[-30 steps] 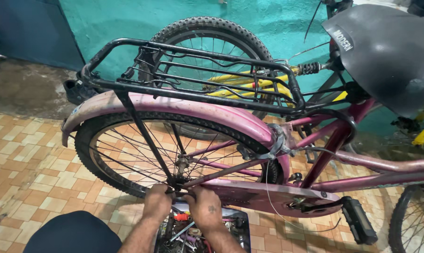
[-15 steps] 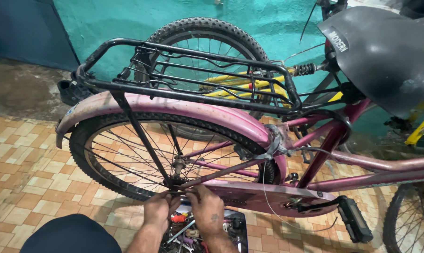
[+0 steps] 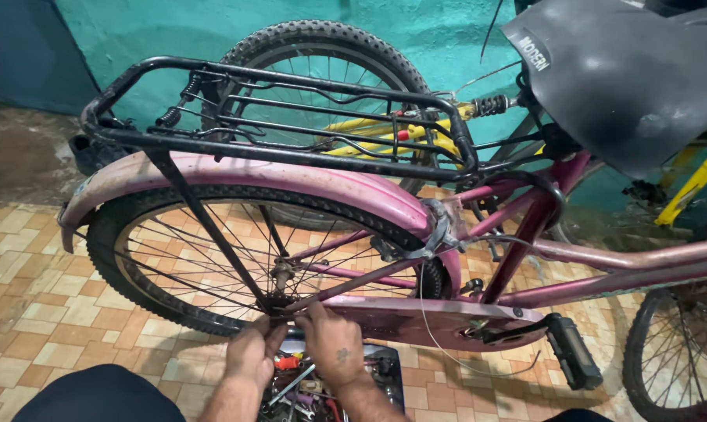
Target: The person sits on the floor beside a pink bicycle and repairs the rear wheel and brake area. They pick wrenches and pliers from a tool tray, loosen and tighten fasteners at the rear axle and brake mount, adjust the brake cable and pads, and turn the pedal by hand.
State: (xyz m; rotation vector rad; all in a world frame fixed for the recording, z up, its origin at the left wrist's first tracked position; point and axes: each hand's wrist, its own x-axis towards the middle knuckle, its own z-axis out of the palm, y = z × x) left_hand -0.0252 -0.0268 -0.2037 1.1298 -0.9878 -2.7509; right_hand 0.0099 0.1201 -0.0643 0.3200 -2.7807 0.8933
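— Left hand (image 3: 252, 355)?
— Down low at the rear wheel (image 3: 134, 289), fingers pinched shut round the axle end (image 3: 272, 306), at the junction of black rack stay (image 3: 209, 227) and pink frame.
— Right hand (image 3: 334, 348)?
— Just beside it, touching the same spot. Knuckles up, fingers bent. Gripping or merely pressing: cannot tell, with the fingertips hidden behind the hand.
— Anything underneath?
— An open tool tray (image 3: 388, 373) on the tiled floor (image 3: 41, 312), directly below both wrists, full of small metal bits.
— And above?
— Pink mudguard (image 3: 291, 184) over the tyre, black carrier rack (image 3: 291, 117) on top, chain guard (image 3: 416, 320) and pedal (image 3: 572, 352) off to the right.
— Feel of that axle end?
— Probably hard steel, small, likely greasy, so slippery. Best pinched on the flats with fingertips, not on the thread.
— The wheel itself?
— Stiff and fairly heavy, by the look of it. Safer taken by tyre or rim, never by the thin spokes: easily bent.
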